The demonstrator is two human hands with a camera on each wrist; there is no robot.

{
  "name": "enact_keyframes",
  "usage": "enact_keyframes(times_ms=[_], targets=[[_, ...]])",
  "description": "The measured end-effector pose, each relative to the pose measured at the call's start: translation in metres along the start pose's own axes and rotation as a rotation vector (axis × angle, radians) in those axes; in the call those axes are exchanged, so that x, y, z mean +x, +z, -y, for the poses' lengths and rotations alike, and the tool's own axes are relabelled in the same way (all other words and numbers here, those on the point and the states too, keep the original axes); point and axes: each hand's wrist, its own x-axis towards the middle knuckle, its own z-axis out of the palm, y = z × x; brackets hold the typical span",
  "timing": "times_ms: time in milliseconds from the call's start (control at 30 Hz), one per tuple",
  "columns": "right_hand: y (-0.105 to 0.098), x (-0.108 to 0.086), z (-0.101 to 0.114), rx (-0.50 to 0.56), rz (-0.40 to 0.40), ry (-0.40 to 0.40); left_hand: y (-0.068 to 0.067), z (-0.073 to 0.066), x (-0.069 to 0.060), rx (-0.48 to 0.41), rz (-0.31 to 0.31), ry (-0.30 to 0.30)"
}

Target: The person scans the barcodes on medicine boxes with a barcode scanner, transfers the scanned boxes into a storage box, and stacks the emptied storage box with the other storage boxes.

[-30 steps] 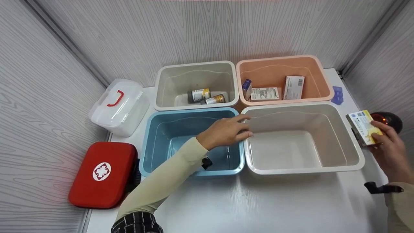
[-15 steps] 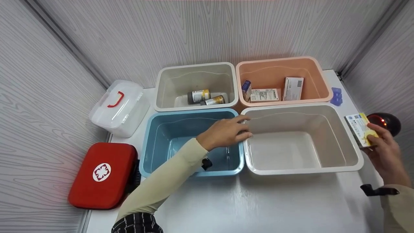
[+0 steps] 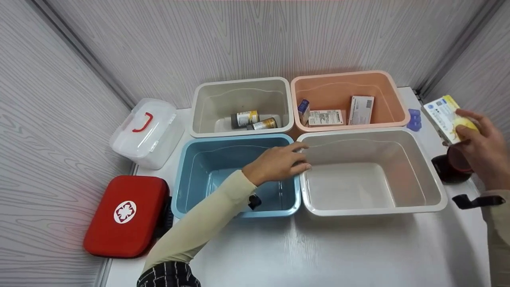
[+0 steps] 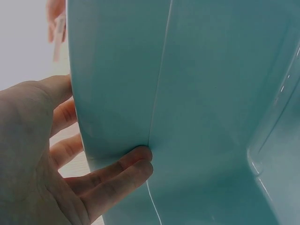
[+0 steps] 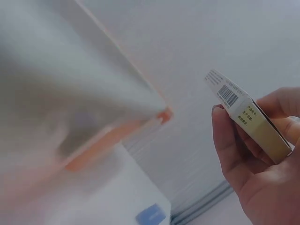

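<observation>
At the right side of the head view, my right hand [image 3: 486,145] pinches a small white and yellow medicine box [image 3: 448,117] between thumb and fingers, above a dark red-black device [image 3: 450,167]. The right wrist view shows a barcode and printed side on the medicine box [image 5: 241,112]. My left hand [image 3: 277,162] rests with relaxed fingers over the adjoining rims of the blue bin [image 3: 235,136] and the front white bin [image 3: 376,211]. In the left wrist view, two fingertips touch the inside wall of the blue bin [image 4: 197,84]; other fingers lie beyond its edge.
Behind, a grey bin [image 3: 239,81] holds two bottles, and an orange bin [image 3: 338,75] holds several boxes. A purple pill case [image 3: 414,119] lies at the right. On the left are a clear lidded box [image 3: 155,131] and a red first-aid case [image 3: 127,187].
My right hand dips slightly left, then rises away from the table's front, carrying the medicine box above the dark device, whose red lights no longer show. The left hand stays in place.
</observation>
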Motion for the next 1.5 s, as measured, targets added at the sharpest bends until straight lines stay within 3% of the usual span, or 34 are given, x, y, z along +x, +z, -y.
enact_keyframes(times_ms=[167, 367, 533, 800, 967, 1200, 1333, 1500], targets=[[0.037, 0.032, 0.02, -0.138, 0.062, 0.003, 0.001, 0.001, -0.002, -0.002, 0.002, -0.005], [0.084, 0.068, 0.028, -0.173, 0.193, 0.046, 0.001, 0.002, -0.002, -0.013, 0.005, -0.002], [0.119, 0.092, 0.02, -0.257, 0.273, 0.079, 0.002, 0.002, -0.002, -0.009, -0.007, 0.019], [0.159, 0.115, -0.01, -0.619, 0.34, 0.057, 0.003, 0.002, 0.0, -0.016, -0.004, 0.034], [0.178, 0.122, -0.028, -0.747, 0.41, 0.054, 0.0, 0.002, -0.001, -0.01, -0.001, 0.025], [0.191, 0.13, -0.049, -0.896, 0.489, 0.108, 0.0, 0.001, -0.001, -0.003, 0.0, 0.015], [0.192, 0.136, -0.058, -0.979, 0.523, 0.048, 0.0, 0.0, -0.001, -0.006, 0.0, 0.006], [0.192, 0.14, -0.063, -1.007, 0.484, -0.003, 0.001, 0.0, -0.001, -0.001, -0.012, 0.018]])
